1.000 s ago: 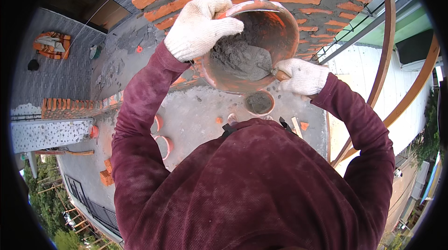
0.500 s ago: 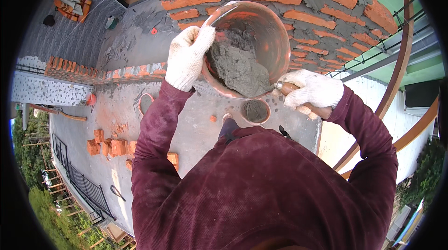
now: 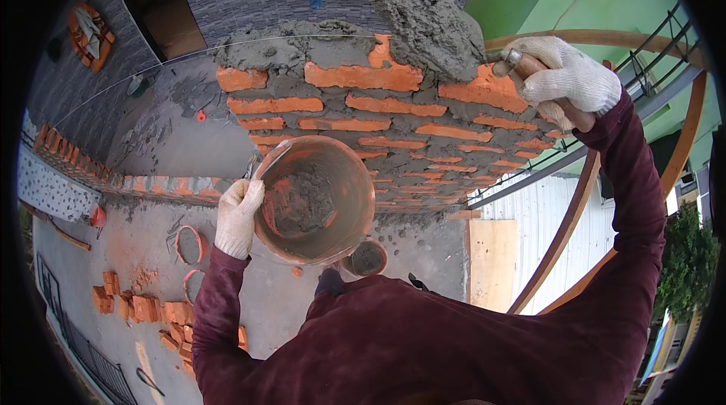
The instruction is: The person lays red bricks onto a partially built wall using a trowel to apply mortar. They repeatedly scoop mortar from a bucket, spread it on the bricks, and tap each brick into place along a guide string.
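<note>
My left hand, in a white knit glove, is closed on the rim of an orange bucket. The bucket tilts toward me, with some grey mortar left in its bottom. In my gloved right hand is the wooden handle of a trowel. A big heap of wet mortar hides the blade, over the top of the brick wall. Mortar also covers part of the wall's top course.
A second bucket of mortar stands on the floor by my foot. Loose bricks lie at the left. A string line runs along the wall top. Curved brown bars and steel rods rise at the right.
My right hand has lifted the trowel, loaded with mortar, out of the bucket and up to the wall top. The bucket has moved down and left, with less mortar in it.
</note>
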The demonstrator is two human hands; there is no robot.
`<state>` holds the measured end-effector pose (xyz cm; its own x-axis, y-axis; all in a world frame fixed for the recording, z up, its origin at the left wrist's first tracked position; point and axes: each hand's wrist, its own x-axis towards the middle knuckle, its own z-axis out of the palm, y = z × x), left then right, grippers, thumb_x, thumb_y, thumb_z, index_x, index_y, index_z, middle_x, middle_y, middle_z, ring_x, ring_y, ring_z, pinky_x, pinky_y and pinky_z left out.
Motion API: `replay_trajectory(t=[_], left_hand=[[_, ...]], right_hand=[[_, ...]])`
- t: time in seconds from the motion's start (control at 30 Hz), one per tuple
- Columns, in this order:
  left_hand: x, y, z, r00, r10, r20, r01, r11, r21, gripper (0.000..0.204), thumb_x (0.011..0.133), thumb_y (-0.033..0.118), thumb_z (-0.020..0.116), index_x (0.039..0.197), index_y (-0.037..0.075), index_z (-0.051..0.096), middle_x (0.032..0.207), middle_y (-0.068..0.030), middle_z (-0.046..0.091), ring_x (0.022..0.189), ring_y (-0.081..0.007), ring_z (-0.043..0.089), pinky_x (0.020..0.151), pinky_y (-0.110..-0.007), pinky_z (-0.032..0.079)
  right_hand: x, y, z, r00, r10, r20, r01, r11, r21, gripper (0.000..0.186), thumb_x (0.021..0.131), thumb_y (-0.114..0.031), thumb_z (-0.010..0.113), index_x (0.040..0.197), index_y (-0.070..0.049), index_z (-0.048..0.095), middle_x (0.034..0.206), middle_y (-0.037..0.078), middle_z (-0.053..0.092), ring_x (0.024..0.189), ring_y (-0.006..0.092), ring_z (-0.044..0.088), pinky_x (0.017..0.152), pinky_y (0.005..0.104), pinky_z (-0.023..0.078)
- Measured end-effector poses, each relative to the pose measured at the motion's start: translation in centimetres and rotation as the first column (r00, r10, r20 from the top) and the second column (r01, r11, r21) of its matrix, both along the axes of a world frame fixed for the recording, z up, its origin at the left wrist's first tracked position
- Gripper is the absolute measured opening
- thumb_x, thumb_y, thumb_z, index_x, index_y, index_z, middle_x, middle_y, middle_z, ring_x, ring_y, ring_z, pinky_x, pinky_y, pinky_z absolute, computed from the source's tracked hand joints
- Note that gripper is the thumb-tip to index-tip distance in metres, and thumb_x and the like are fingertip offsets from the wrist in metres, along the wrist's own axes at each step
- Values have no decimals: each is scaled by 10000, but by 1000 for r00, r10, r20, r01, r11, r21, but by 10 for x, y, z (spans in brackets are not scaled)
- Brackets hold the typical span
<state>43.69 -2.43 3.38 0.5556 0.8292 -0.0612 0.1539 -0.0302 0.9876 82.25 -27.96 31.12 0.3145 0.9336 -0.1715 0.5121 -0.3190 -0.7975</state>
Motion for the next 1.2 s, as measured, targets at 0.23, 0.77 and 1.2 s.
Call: replay_trajectory(t=[0.23,0.77,1.2], left_hand=[[-4,19,-13,999,-21,-48,19,999,-34,350,1005,335,661,812,52,588,764,66,466,731,-39,391,621,-238,335],[9,33,-55,981,-192,-31,186,974,-131,368,989,301,683,749,81,512,709,78,430,667,-37,388,566,-247,325],[10,65,-84,915,-354,-193,346,935,-73,352,950,298,722,754,39,586,701,51,504,668,-47,422,575,-261,353]], right_hand=[[6,51,-34,371,134,919,-145,986,-85,277,874,-104,639,1122,-17,554,833,146,639,742,334,683,674,422,577],[-34,41,-18,178,8,984,131,991,-32,300,920,-98,654,1199,-6,594,951,181,695,865,364,716,755,439,576],[-80,20,-187,703,-315,637,303,944,132,328,1011,-308,566,1107,5,591,868,226,694,843,416,708,727,472,562]])
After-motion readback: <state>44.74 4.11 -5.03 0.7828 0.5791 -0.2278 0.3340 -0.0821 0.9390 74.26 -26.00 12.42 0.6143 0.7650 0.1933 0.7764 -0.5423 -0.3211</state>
